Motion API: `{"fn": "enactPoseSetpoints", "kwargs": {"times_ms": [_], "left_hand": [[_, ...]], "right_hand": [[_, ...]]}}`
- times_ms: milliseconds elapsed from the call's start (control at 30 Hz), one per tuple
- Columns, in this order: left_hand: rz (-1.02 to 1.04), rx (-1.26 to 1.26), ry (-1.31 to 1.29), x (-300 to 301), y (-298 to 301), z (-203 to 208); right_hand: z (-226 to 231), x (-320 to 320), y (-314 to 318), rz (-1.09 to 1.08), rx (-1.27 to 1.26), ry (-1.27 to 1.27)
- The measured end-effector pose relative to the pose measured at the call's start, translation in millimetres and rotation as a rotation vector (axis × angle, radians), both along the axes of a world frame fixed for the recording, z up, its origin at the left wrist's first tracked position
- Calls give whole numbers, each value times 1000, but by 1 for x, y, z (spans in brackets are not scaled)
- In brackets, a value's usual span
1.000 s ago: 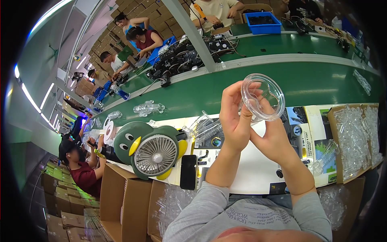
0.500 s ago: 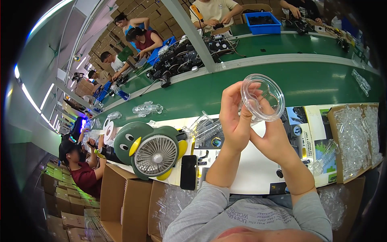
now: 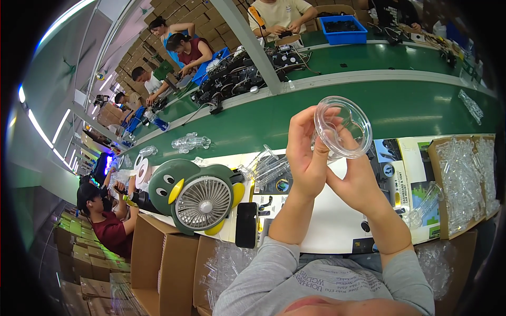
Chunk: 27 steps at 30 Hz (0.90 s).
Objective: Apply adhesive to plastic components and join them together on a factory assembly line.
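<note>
A clear plastic cup-shaped piece with a wide round rim (image 3: pixel 363 129) is held up over the workbench, its rim tilted toward me. My left hand (image 3: pixel 305 152) grips it from the left, thumb along the near side and fingers curled round the wall. Beneath and to the right, my right hand (image 3: pixel 354 181) closes on its lower part; some of those fingers show through the clear plastic. Left of my hands, several clear plastic pieces (image 3: pixel 266 168) lie together on the bench. Another clear piece (image 3: pixel 426 205) rests right of my right forearm.
A green penguin-shaped fan (image 3: pixel 163 203) and a black phone (image 3: pixel 246 225) stand left. At right, a cardboard box (image 3: pixel 445 210) holds many clear parts. Behind the bench runs a green conveyor (image 3: pixel 274 118) carrying clear parts (image 3: pixel 191 142). Open cartons (image 3: pixel 176 274) sit below left; co-workers work beyond.
The clear parts on the green conveyor have shifted slightly left. At the far right, a co-worker's arm has moved. My hands and the clear piece are almost still.
</note>
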State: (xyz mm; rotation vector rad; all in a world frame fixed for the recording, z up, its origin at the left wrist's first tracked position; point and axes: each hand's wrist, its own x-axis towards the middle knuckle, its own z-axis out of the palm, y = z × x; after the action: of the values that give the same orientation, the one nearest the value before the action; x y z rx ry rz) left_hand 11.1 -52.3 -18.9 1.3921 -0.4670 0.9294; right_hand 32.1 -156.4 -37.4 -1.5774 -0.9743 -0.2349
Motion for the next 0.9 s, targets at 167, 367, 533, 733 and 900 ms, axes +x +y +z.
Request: {"fn": "enactPoseSetpoints", "kwargs": {"times_ms": [167, 367, 533, 733, 900], "left_hand": [[-2, 1, -3, 0, 0, 0], [-3, -4, 4, 0, 0, -1], [4, 2, 4, -1, 0, 0], [5, 2, 0, -1, 0, 0], [0, -13, 16, -2, -1, 0]], "right_hand": [[-1, 1, -1, -18, -14, -48], [0, 0, -1, -24, -19, -30], [0, 0, -1, -14, -5, -34], [0, 1, 0, 1, 16, -30], [-2, 1, 0, 9, 7, -11]]}}
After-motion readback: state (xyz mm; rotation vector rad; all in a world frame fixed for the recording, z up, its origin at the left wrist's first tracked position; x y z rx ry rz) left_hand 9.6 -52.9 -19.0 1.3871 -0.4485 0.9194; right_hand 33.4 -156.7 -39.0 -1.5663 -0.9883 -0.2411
